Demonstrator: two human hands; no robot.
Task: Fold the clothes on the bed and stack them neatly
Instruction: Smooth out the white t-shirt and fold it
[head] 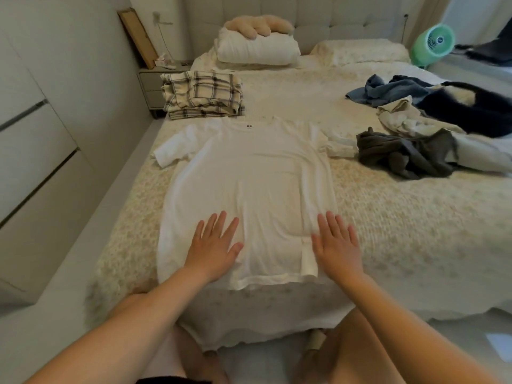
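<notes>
White T-shirt [249, 184] lies flat, front up, collar away from the fingers, hem at the near edge of the bed [388, 217]. Left hand [214, 245] presses its lower left part, fingers straight and spread. Right hand [336, 245] lies flat on the lower right side seam, fingers straight, nothing gripped. Fabric thin, softly creased. Beyond the fingertips: folded plaid stack [203, 95]; right of them, unfolded pile [432, 126].

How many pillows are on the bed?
2, maybe more hidden: a plain white pillow under a fluffy peach cushion at the headboard, and a flat cream patterned pillow to its right.
</notes>
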